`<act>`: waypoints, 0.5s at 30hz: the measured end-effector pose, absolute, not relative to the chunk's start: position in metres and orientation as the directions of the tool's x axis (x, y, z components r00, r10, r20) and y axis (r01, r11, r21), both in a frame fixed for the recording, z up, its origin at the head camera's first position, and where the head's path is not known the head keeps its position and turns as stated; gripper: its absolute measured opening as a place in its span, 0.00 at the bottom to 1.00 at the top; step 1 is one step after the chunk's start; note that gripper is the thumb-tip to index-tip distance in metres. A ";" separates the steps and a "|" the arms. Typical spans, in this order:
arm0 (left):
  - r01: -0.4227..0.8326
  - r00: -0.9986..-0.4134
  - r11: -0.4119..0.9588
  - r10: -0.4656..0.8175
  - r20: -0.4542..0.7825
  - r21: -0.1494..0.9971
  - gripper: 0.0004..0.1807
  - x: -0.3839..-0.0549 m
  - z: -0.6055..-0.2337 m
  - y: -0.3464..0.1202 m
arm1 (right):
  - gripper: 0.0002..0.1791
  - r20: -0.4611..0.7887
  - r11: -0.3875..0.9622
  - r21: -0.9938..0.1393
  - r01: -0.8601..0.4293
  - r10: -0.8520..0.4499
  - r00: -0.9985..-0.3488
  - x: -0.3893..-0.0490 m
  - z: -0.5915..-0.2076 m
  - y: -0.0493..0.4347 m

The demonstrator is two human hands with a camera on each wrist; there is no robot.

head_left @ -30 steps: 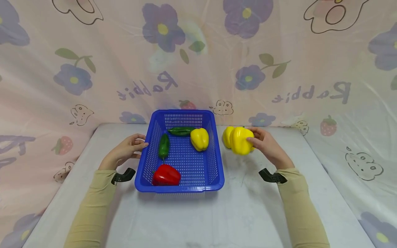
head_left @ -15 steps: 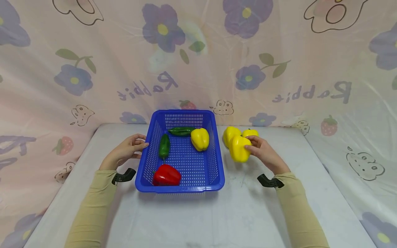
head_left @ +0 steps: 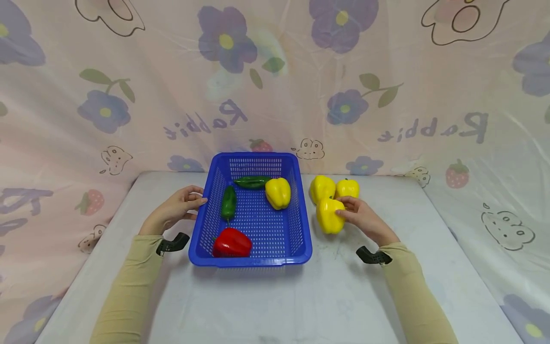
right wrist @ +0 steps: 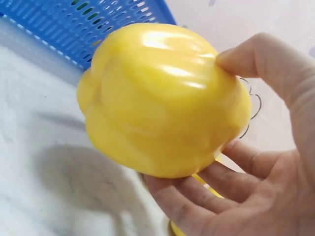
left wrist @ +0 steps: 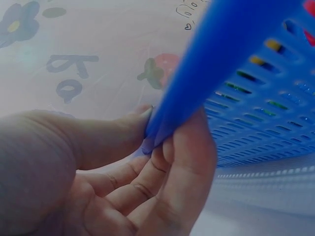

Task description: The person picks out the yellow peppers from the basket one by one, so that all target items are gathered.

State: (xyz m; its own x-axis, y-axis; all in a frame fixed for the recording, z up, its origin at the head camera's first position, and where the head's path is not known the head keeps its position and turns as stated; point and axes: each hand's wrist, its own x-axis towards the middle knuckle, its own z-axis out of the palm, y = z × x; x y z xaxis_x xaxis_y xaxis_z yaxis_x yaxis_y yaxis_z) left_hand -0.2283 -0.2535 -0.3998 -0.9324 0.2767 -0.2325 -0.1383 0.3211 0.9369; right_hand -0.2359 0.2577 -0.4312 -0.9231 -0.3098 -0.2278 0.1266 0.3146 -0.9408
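The person's right hand grips a yellow bell pepper, with the thumb on one side and the fingers on the other. This pepper is to the right of the blue basket, above the worktop, where its shadow falls. Behind it lie a second yellow pepper and a third yellow pepper; I cannot tell whether it touches them. The left hand pinches the rim of the basket at its left side. Inside the basket are a red pepper near the front left corner, a green pepper along the left wall, another green pepper near the back and a fourth yellow pepper toward the right.
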 end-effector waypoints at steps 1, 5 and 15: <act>-0.138 -0.932 0.321 0.277 -0.233 0.937 0.28 -0.228 -0.400 -0.253 | 0.34 -0.232 0.322 -0.938 0.128 -0.311 -0.922 -0.236 -0.433 0.258; -0.140 -0.933 0.318 0.273 -0.233 0.938 0.28 -0.228 -0.400 -0.252 | 0.35 -0.242 0.331 -0.934 0.132 -0.317 -0.917 -0.235 -0.438 0.258; -0.129 -0.935 0.331 0.272 -0.226 0.935 0.29 -0.228 -0.401 -0.253 | 0.35 -0.250 0.329 -0.933 0.144 -0.305 -0.919 -0.232 -0.453 0.258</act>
